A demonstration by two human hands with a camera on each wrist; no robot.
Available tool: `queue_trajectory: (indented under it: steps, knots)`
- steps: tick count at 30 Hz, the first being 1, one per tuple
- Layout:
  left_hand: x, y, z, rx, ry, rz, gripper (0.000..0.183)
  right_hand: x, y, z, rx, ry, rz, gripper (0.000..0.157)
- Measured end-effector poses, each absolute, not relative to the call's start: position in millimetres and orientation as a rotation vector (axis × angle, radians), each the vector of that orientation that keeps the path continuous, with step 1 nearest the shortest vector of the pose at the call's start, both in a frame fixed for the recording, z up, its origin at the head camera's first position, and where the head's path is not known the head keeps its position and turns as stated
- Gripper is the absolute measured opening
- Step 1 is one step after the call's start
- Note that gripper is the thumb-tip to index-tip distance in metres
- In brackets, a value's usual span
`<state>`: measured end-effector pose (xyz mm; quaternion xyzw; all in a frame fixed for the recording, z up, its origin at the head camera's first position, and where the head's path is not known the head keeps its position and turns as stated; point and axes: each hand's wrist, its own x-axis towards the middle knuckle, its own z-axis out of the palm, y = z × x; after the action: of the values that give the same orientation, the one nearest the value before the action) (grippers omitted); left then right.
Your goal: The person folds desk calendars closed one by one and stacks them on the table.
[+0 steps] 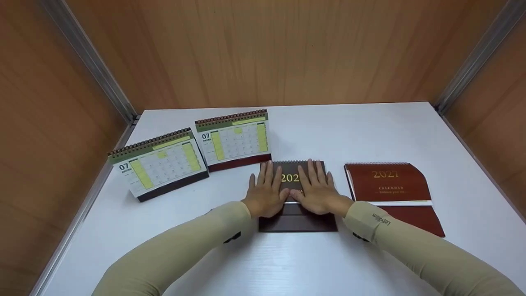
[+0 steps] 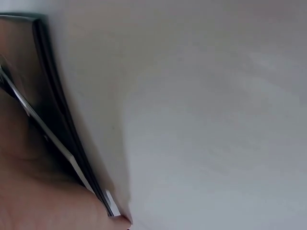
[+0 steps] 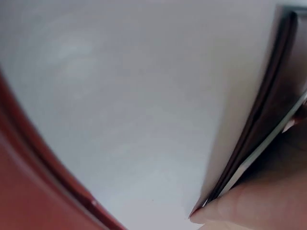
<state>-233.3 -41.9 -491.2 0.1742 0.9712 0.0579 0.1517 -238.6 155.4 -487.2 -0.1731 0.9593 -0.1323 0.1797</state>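
Observation:
A dark brown desk calendar [image 1: 298,222] with gold digits lies folded down in front of me, its spiral binding on the far side. My left hand [image 1: 265,193] rests flat on the left part of its cover, fingers straight and spread. On the right part, my right hand [image 1: 318,189] presses in the same way, and the two thumbs meet near the middle. Both wrist views show the calendar's side edge, with the page block [image 2: 53,136] slanting up from the dark base [image 3: 261,120]. Part of the cover print is hidden under the hands.
To the right lies a red 2027 calendar [image 1: 390,183], its base [image 1: 415,218] partly behind my right sleeve. Two calendars stand upright at the left, one with a dark base strip [image 1: 174,187], one with a red strip [image 1: 240,163]. Wooden panels [image 1: 287,53] enclose the white table [image 1: 263,267].

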Motion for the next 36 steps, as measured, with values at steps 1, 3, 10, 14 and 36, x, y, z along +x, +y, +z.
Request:
queue_trajectory:
  steps: [1, 3, 10, 14, 36]
  knots:
    - [-234, -42, -490, 0.501, 2.779, 0.162, 0.073, -240, 156, -487, -0.489, 2.705, -0.369, 0.085]
    - [-235, -43, -489, 0.501, 2.761, 0.161, 0.074, -241, 157, -488, -0.489, 2.695, -0.363, 0.086]
    - [-239, -45, -479, 0.523, 2.703, 0.136, 0.074, -244, 161, -487, -0.496, 2.683, -0.366, 0.090]
    - [-240, -48, -474, 0.532, 2.683, 0.164, 0.074, -245, 163, -484, -0.510, 2.663, -0.376, 0.094]
    - [-244, -79, -453, 0.647, 2.541, 0.498, 0.071, -242, 176, -447, -0.658, 2.552, -0.427, 0.074]
